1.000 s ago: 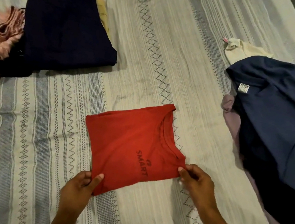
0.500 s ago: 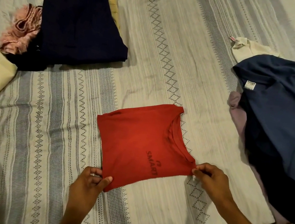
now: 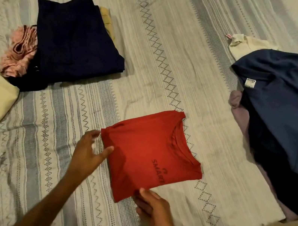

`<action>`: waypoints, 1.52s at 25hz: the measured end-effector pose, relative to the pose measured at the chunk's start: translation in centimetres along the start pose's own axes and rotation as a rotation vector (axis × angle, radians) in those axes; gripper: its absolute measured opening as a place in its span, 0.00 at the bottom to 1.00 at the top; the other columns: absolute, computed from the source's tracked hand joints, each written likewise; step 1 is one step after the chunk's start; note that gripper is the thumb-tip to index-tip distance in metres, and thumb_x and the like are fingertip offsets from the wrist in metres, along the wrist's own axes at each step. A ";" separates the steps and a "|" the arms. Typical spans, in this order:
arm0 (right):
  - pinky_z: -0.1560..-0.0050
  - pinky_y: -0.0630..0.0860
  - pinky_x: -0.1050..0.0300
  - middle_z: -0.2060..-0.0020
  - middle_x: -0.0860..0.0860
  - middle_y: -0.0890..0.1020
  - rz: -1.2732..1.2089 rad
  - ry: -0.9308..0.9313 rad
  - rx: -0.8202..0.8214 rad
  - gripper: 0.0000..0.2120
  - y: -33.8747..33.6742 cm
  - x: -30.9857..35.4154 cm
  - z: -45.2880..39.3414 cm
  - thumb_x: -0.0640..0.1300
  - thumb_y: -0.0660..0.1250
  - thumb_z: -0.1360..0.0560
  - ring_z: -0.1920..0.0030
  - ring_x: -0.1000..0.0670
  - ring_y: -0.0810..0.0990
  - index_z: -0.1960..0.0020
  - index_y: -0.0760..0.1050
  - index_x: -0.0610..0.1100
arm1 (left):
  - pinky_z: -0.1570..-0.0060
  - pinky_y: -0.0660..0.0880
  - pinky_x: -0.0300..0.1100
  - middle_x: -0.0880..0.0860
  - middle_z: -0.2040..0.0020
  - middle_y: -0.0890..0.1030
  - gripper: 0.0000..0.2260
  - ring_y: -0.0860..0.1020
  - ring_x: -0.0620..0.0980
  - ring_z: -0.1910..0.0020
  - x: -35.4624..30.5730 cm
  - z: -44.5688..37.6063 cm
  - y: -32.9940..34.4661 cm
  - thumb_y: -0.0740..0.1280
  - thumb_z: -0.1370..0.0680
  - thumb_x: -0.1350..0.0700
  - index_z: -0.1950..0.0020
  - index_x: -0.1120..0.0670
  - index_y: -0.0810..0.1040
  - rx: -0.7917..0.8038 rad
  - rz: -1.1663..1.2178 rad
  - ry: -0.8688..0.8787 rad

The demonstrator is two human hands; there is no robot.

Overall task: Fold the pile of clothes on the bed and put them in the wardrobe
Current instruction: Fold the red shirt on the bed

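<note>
Head view: our left hand [image 3: 88, 154] is spread and relaxed at the left edge of the folded red shirt [image 3: 148, 156], thumb on the cloth. Our right hand [image 3: 152, 206] pinches its near corner. It lies on the bedspread [image 3: 176, 38], between folded stack [image 3: 73, 41] and unfolded pile [image 3: 285, 116].

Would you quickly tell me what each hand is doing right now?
Left hand: open, thumb touching the folded red T-shirt.
Right hand: grips the T-shirt's near edge.
</note>
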State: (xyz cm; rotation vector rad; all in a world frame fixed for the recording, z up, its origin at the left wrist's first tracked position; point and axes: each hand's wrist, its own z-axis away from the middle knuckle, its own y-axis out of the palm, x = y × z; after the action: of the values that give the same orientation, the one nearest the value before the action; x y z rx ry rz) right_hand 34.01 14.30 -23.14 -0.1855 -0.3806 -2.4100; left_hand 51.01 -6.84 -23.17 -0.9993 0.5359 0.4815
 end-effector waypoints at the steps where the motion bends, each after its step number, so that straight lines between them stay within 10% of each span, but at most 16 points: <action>1: 0.39 0.81 0.47 0.48 0.41 0.88 -0.099 -0.037 -0.047 0.30 1.7 -0.6 -0.6 0.48 0.84 0.36 0.45 0.41 0.87 0.41 0.82 0.34 | 0.36 0.76 0.56 0.52 0.27 0.74 0.38 0.74 0.54 0.31 -0.9 -2.4 -0.4 0.78 0.28 0.39 0.23 0.50 0.68 0.051 -0.068 0.067; 8: 0.40 0.83 0.43 0.48 0.49 0.89 -0.298 -0.262 -0.279 0.24 7.7 -3.9 -4.5 0.39 0.82 0.32 0.46 0.45 0.88 0.38 0.81 0.44 | 0.57 0.75 0.39 0.46 0.54 0.84 0.27 0.83 0.47 0.53 -5.7 -13.2 0.1 0.83 0.37 0.37 0.46 0.49 0.82 0.530 -0.284 0.103; 14: 0.55 0.83 0.57 0.54 0.47 0.89 0.077 -0.292 -0.246 0.09 4.2 -7.7 -0.9 0.33 0.78 0.28 0.51 0.42 0.87 0.49 0.85 0.40 | 0.43 0.83 0.50 0.50 0.47 0.88 0.20 0.87 0.51 0.49 0.9 -8.4 -4.0 0.84 0.31 0.52 0.41 0.53 0.86 0.891 -0.214 0.007; 23: 0.45 0.81 0.45 0.49 0.45 0.89 0.258 -0.268 -0.199 0.40 3.0 -16.2 3.9 0.56 0.85 0.51 0.50 0.42 0.88 0.41 0.84 0.42 | 0.38 0.81 0.45 0.46 0.42 0.86 0.24 0.85 0.44 0.44 18.2 7.7 -7.1 0.83 0.30 0.48 0.36 0.51 0.84 0.863 0.049 -0.215; 29: 0.39 0.75 0.23 0.47 0.47 0.89 0.152 -0.352 -0.227 0.19 3.0 -14.1 3.4 0.48 0.80 0.30 0.44 0.32 0.84 0.41 0.83 0.47 | 0.44 0.79 0.40 0.45 0.39 0.84 0.36 0.83 0.46 0.43 15.9 7.3 -5.9 0.81 0.36 0.32 0.33 0.47 0.82 0.733 -0.015 -0.103; 33: 0.43 0.82 0.37 0.44 0.47 0.88 0.134 -0.289 -0.152 0.35 3.3 -13.0 2.3 0.49 0.87 0.42 0.43 0.42 0.86 0.37 0.82 0.45 | 0.35 0.79 0.47 0.49 0.40 0.86 0.36 0.84 0.50 0.41 14.6 6.2 -4.2 0.86 0.35 0.45 0.30 0.54 0.80 0.795 0.274 -0.279; 38: 0.49 0.81 0.50 0.44 0.50 0.87 0.161 -0.307 -0.096 0.25 3.8 -13.4 2.4 0.40 0.82 0.32 0.44 0.46 0.85 0.37 0.80 0.48 | 0.33 0.77 0.52 0.53 0.39 0.85 0.35 0.82 0.55 0.38 14.0 7.3 -2.4 0.86 0.35 0.57 0.30 0.56 0.78 0.831 0.243 -0.309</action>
State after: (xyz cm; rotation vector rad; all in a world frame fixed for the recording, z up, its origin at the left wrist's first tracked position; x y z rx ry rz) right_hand 46.77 20.46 -23.14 -0.6105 -0.3722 -2.2438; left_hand 64.70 0.33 -27.20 -0.0601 0.5098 0.5469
